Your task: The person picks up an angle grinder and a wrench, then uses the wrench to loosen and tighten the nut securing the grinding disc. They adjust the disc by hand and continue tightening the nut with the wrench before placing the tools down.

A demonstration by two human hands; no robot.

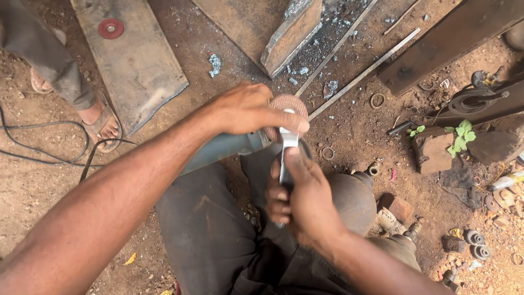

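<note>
My left hand grips the head of a grey angle grinder that lies across my lap, fingers curled over its reddish-brown disc. My right hand holds a flat metal spanner upright, thumb pressed along its shaft. The spanner's forked end sits on the middle of the disc, under my left fingertips. My dark trousers fill the space beneath both hands.
A person's sandalled foot stands at the left beside a black cable. A steel plate with a red disc lies at the top left. Thin metal rods, rings, a brick and scrap parts litter the dirt on the right.
</note>
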